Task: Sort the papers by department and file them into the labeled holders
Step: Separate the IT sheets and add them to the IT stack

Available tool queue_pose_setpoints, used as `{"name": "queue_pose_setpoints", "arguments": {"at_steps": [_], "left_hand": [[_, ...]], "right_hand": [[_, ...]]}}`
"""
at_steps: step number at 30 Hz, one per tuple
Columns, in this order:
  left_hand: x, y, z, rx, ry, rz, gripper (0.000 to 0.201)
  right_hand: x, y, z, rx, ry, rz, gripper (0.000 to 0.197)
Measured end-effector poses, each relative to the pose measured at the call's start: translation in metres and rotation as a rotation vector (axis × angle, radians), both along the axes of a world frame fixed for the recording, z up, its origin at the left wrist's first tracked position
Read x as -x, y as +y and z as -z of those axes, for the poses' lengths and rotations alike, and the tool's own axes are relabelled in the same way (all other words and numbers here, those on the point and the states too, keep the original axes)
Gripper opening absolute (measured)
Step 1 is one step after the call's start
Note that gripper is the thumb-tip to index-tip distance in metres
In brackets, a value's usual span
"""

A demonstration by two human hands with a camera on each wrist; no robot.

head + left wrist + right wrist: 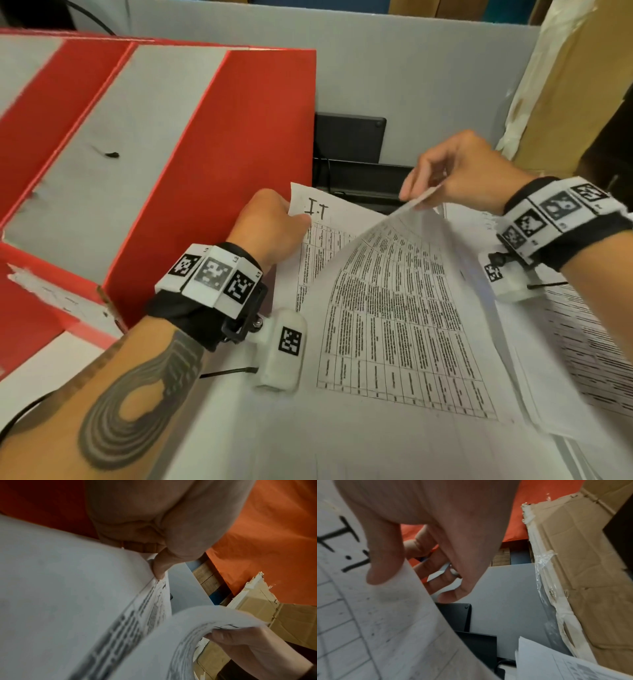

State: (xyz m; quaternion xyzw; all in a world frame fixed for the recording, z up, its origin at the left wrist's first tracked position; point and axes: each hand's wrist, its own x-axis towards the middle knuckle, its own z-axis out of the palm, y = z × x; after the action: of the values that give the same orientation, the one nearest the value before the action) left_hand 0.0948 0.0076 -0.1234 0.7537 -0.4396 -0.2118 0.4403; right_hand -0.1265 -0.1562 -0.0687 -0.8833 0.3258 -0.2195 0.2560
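Over the desk, right of the red holders:

left hand [270,222]: fingers curled round the top-left corner of the lower sheet [329,219], thumb on top of the paper. Left wrist view shows the thumb [159,568] clamped on the paper edge.

right hand [455,171]: pinches the top corner of the upper sheet [394,308] between thumb and fingers, lifted off the desk. Right wrist view shows the thumb [385,566] on the paper, fingers behind it.

upper sheet: printed table grid, curls up from the desk toward the right hand, peeled away from the lower sheet. Its lower part lies flat on the desk.

lower sheet: handwritten "I.T" at the top, same kind of table print below, mostly covered by the upper sheet.

paper stack [582,342]: more printed pages on the desk under the right forearm, just right of the two held sheets.

red holders [212,171]: red-and-grey slanted dividers, left of the hands; left hand sits near the nearest red wall. Labels not readable.

black stand [349,144]: behind the sheets, against the grey partition [411,68].

cardboard box [565,85]: far right, torn tape on its edge.
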Motion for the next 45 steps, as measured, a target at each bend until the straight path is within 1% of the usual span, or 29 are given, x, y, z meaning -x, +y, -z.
{"name": "queue_pose_setpoints", "arguments": {"at_steps": [3,5,7,9,11,12,13,15,16,17,19,21,22,24,25,26,28,29,31,32,33,35,37,38,42,45], "left_hand": [[0.001,0.0,-0.002,-0.021,0.062,0.022,0.019],[0.002,0.002,-0.005,-0.042,0.089,0.046,0.024],[0.003,0.005,-0.008,-0.065,0.075,0.092,0.027],[0.005,0.007,-0.011,-0.076,0.066,0.156,0.042],[0.008,0.01,-0.015,-0.042,0.136,0.205,0.055],[0.009,0.01,-0.017,-0.028,0.165,0.234,0.054],[0.01,0.011,-0.018,-0.019,0.168,0.276,0.046],[0.011,0.012,-0.02,-0.019,0.093,0.364,0.026],[0.01,0.012,-0.02,-0.036,0.057,0.395,0.022],[0.01,0.012,-0.021,-0.061,0.035,0.412,0.021],[0.013,0.013,-0.028,-0.063,0.041,0.404,0.029],[0.019,0.011,-0.041,0.009,0.073,0.316,0.035],[0.022,0.008,-0.049,0.04,0.061,0.269,0.034],[0.023,0.0,-0.065,0.01,-0.048,0.241,0.026],[0.025,-0.006,-0.072,-0.058,-0.136,0.255,0.022],[0.027,-0.014,-0.078,-0.146,-0.257,0.282,0.018],[0.032,-0.036,-0.083,-0.348,-0.559,0.348,0.014],[0.034,-0.046,-0.08,-0.469,-0.701,0.382,0.022],[0.037,-0.068,-0.065,-0.697,-0.884,0.443,0.049],[0.036,-0.078,-0.055,-0.774,-0.953,0.458,0.055],[0.034,-0.083,-0.045,-0.829,-1.014,0.463,0.054],[0.026,-0.09,-0.03,-0.873,-1.085,0.444,0.053],[0.021,-0.09,-0.027,-0.88,-1.074,0.448,0.059],[0.02,-0.09,-0.028,-0.872,-1.056,0.461,0.058],[0.013,-0.095,-0.03,-0.811,-1.038,0.439,0.037],[0.012,-0.096,-0.027,-0.79,-1.068,0.422,0.029]], "right_hand": [[-0.004,0.01,0.001,-0.036,0.046,-0.097,0.019],[-0.018,0.022,0.004,-0.04,0.103,-0.128,0.016],[-0.034,0.031,0.009,0.027,0.128,-0.138,0.014],[-0.045,0.037,0.013,0.132,0.156,-0.095,0.014],[-0.05,0.036,0.013,0.14,0.154,-0.042,0.018],[-0.05,0.036,0.013,0.117,0.14,-0.025,0.022],[-0.05,0.035,0.013,0.104,0.13,-0.014,0.024],[-0.049,0.033,0.012,0.068,0.101,-0.019,0.025],[-0.046,0.033,0.011,0.028,0.083,-0.035,0.029],[-0.042,0.032,0.009,-0.004,0.08,-0.054,0.035],[-0.029,0.033,0.005,-0.005,0.126,-0.101,0.044],[-0.013,0.03,0.002,0.009,0.173,-0.137,0.035],[-0.004,0.029,0.001,-0.003,0.177,-0.154,0.036],[0.013,0.028,0.003,-0.067,0.144,-0.21,0.046],[0.02,0.028,0.004,-0.094,0.129,-0.24,0.046],[0.027,0.028,0.005,-0.115,0.115,-0.263,0.043],[0.036,0.025,0.005,-0.153,0.067,-0.296,0.034],[0.039,0.024,0.004,-0.177,0.035,-0.303,0.031],[0.041,0.026,0.003,-0.191,-0.022,-0.316,0.03],[0.041,0.027,0.002,-0.188,-0.039,-0.325,0.033],[0.041,0.028,0.003,-0.195,-0.047,-0.335,0.037],[0.041,0.028,0.003,-0.203,-0.016,-0.365,0.042],[0.042,0.028,0.002,-0.184,0.032,-0.392,0.043],[0.042,0.029,0.001,-0.179,0.059,-0.404,0.041],[0.041,0.04,-0.003,-0.147,0.212,-0.426,0.022],[0.04,0.045,-0.004,-0.121,0.272,-0.399,0.015]]}}
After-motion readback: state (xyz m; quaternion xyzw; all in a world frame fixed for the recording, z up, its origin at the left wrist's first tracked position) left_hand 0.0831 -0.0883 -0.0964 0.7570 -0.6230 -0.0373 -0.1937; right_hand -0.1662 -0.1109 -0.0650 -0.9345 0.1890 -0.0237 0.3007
